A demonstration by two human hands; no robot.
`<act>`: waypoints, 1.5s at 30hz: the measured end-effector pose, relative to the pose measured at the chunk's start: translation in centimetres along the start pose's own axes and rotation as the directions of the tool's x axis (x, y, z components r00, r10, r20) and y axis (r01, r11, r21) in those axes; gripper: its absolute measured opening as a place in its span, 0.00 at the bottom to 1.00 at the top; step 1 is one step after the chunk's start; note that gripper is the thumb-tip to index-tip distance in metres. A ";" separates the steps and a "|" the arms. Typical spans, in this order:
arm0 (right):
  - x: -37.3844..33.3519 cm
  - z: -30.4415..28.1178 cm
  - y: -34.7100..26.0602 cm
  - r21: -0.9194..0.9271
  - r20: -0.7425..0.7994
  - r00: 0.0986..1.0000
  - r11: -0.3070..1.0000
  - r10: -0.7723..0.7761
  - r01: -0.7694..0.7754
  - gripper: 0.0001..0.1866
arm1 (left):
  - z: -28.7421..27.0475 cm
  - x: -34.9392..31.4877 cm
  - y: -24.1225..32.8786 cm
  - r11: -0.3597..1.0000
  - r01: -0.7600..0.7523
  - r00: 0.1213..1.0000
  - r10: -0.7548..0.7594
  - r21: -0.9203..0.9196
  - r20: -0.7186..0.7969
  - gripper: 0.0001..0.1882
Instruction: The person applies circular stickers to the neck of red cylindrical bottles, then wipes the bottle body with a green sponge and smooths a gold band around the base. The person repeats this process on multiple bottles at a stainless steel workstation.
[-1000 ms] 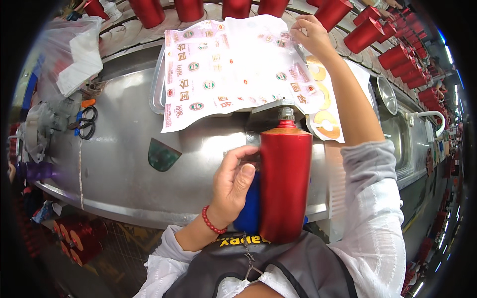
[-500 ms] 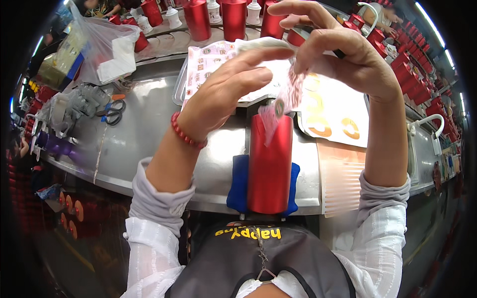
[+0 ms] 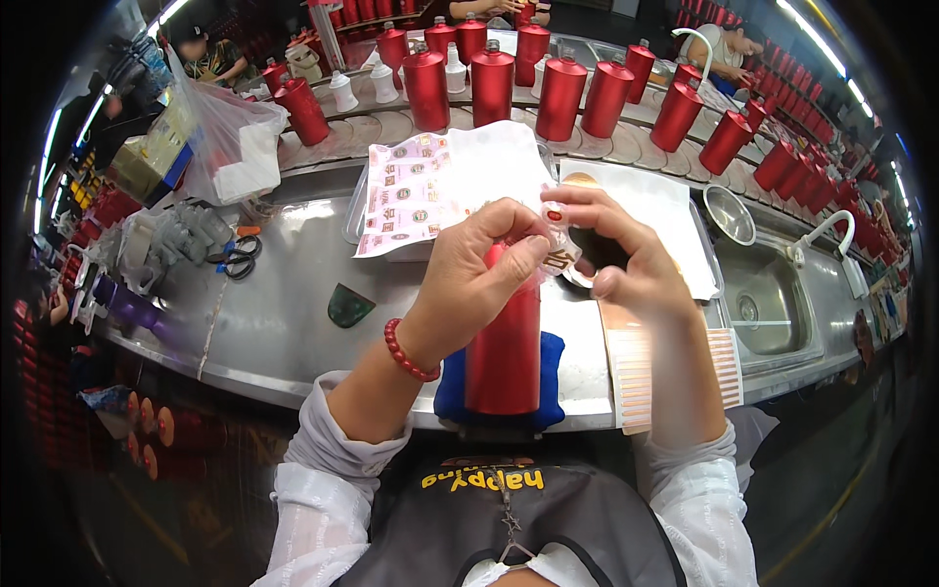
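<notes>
Over the red bottle (image 3: 504,362) (contents hidden), the left hand's (image 3: 460,279) fingers pinch printed film (image 3: 558,258). The right hand (image 3: 650,269) curves alongside, its grip unclear.

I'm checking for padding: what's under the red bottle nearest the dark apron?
A blue cloth pad shows on both sides of the red bottle; the bottle covers whatever is directly beneath.

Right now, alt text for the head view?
The left hand pinches a printed film over a red bottle on a blue pad, the right hand curved at its other side. Beyond the steel table, more bottles line a conveyor.
</notes>
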State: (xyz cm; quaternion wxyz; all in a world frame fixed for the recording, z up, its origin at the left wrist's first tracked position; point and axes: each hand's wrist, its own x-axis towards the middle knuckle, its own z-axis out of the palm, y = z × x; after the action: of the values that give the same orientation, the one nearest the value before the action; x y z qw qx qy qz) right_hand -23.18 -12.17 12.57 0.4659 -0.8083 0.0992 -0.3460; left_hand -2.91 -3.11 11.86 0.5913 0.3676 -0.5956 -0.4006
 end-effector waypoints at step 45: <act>-3.0 7.5 3.9 -0.579 -0.249 0.968 0.804 -0.020 -0.132 0.20 | -2.5 -7.6 -5.7 0.743 -0.074 0.997 0.055 0.665 0.050 0.33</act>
State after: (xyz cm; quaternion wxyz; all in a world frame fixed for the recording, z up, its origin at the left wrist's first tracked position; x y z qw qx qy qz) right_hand -19.89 -7.74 5.48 0.1854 -0.8612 0.2823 -0.3799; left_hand -0.37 1.41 3.46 0.4268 0.5279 -0.7196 -0.1462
